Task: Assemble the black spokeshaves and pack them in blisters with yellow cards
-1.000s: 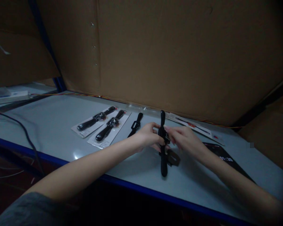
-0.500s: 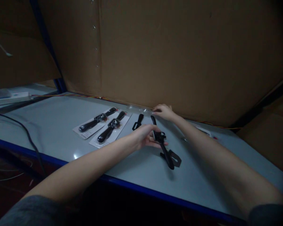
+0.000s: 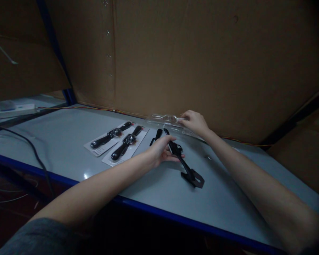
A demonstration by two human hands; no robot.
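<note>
My left hand (image 3: 163,150) is closed around the middle of a black spokeshave (image 3: 177,150), held at a slant above the table with its lower handle toward me. Under that handle lies a flat dark plate with a slot (image 3: 199,180). My right hand (image 3: 195,121) pinches the edge of a clear plastic blister shell (image 3: 166,119) by the cardboard wall. Behind my left hand is another black handled piece (image 3: 156,135), partly covered by the hand. A small shiny metal bit (image 3: 207,157) rests on the table below my right forearm.
Two carded packs, a left pack (image 3: 111,134) and a right pack (image 3: 126,143), each with a black spokeshave, lie left of my hands. A brown cardboard wall (image 3: 175,60) closes off the back. Blue edging (image 3: 164,216) runs along the table front; a black cable (image 3: 29,143) hangs at left.
My right hand has lifted slightly and moved right, raising the clear shell off the table. The spokeshave in my left hand has shifted a little left and tilted.
</note>
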